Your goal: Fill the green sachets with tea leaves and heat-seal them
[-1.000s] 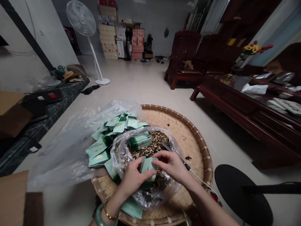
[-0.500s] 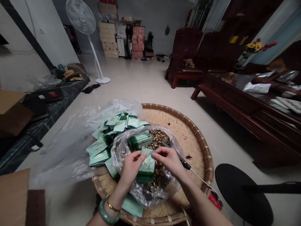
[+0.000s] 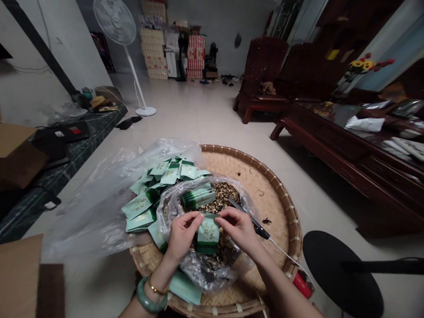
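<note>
At lower centre, the left hand (image 3: 182, 236) and right hand (image 3: 239, 229) are part-closed, pinching the top edge of a green printed sachet (image 3: 208, 235). Beneath, a clear plastic bag (image 3: 206, 274) is holding dried flakes (image 3: 227, 193) and stacked sachets (image 3: 199, 195) on a round bamboo tray (image 3: 267, 189); the hands are hiding some flakes.

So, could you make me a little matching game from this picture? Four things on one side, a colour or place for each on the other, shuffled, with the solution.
Things
1. Packet held by left hand and right hand
2. Thick bangle
3. Round tray
4. Fan at the upper left

Descriptions
A. Woven, underneath the clear bag
B. White, standing on the floor
C. Green, next to a gold bracelet
D. Pale green above, dark green below

Pairs: 1-D, 2-C, 3-A, 4-B
</note>
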`<control>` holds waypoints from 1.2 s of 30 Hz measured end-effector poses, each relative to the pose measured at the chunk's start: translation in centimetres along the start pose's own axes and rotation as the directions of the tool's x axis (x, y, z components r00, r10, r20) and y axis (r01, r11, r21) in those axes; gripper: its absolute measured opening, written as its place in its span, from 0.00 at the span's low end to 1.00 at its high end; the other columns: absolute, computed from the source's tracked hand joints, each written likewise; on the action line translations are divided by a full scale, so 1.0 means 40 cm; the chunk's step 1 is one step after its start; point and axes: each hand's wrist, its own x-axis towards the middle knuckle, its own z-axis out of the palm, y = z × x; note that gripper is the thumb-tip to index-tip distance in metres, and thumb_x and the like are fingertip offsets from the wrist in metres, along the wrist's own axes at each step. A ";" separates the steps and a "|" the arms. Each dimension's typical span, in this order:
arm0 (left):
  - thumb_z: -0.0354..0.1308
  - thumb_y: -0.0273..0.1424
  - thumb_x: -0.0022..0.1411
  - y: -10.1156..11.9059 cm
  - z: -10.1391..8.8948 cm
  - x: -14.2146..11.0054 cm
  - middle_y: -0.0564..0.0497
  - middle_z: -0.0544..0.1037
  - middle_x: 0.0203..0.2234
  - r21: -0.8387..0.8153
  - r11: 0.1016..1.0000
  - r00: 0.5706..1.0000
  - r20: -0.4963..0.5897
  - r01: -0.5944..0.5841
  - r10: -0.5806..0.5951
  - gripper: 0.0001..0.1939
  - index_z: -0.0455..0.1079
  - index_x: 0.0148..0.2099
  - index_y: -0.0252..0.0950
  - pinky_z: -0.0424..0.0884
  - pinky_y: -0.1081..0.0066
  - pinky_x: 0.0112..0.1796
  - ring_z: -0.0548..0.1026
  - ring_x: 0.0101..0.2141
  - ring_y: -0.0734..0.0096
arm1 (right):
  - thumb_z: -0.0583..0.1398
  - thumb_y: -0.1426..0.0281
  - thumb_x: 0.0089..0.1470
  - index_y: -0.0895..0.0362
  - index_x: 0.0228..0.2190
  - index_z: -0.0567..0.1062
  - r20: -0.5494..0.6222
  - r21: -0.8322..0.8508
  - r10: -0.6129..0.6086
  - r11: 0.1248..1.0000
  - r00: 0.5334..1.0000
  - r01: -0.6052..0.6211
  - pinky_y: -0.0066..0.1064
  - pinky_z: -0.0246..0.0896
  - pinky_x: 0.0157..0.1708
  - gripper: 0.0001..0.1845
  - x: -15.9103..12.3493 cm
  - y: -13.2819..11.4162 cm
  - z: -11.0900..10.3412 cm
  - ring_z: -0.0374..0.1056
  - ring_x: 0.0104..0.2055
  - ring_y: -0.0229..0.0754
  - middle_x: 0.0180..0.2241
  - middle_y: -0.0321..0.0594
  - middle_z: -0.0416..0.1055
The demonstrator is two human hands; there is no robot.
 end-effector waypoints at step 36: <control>0.64 0.33 0.49 0.000 -0.007 -0.023 0.54 0.74 0.21 0.239 0.969 0.958 0.287 -0.055 -0.017 0.09 0.75 0.29 0.31 0.64 0.75 0.27 0.68 0.25 0.72 | 0.57 0.69 0.60 0.55 0.39 0.75 0.262 -0.388 -0.390 0.795 0.883 0.466 0.36 0.67 0.37 0.07 -0.023 -0.127 -0.050 0.66 0.39 0.43 0.36 0.43 0.71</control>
